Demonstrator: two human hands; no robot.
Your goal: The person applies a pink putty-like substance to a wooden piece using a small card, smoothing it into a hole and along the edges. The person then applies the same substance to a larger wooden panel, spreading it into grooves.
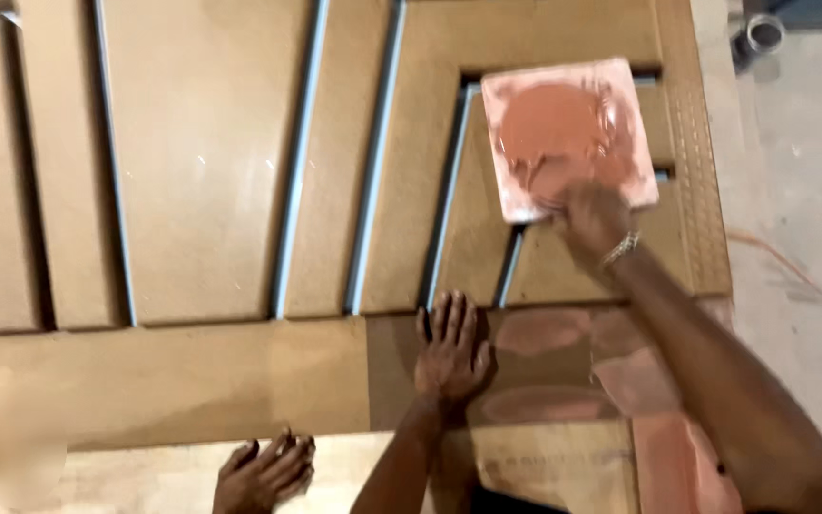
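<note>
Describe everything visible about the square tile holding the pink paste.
The square tile is a flat, pale slab with slightly rounded corners, lying tilted askew on the carved wooden door panel, across its grooves near the upper right. A smeared round pool of reddish-pink paste covers most of its top, thinner and streaky toward the edges. The right hand, a metal bracelet at its wrist, rests at the tile's lower edge, fingers in the paste. Motion blur hides finer detail.

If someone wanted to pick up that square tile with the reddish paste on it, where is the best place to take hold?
Probably by the bare edges of the square tile, thumb and fingers on opposite sides, coming from the left or top. It lies flat on the carved wooden door, its top is smeared with wet reddish paste, and the right hand already occupies the lower edge.
</note>
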